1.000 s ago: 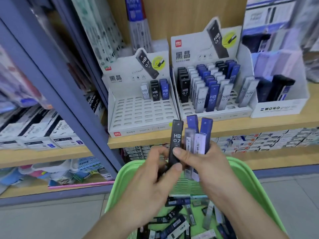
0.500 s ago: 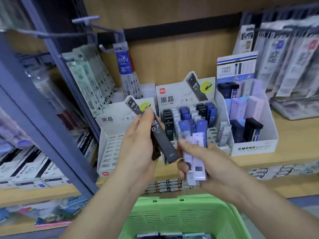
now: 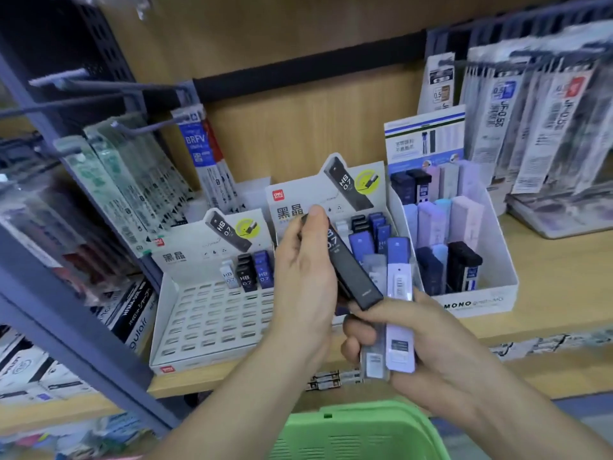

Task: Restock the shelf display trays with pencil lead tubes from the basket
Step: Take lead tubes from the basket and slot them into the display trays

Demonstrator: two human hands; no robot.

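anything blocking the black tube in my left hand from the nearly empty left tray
Nothing visible does. The black tube in the left hand is right of the left tray, whose front slots lie open.

Matt black plastic tube [image 3: 348, 267], white cardboard tray [image 3: 185, 340], pale wood-grain shelf [image 3: 547, 293], green perforated plastic basket [image 3: 358, 433]

The left tray [image 3: 166, 313] sits beside the right tray [image 3: 292, 197] on the shelf [image 3: 547, 293], above the basket [image 3: 365, 429].

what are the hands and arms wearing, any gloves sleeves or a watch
Nothing worn shows. The left hand and right hand are bare, without gloves; neither wrist carries a watch or band, and both forearms run uncovered to the frame edge.
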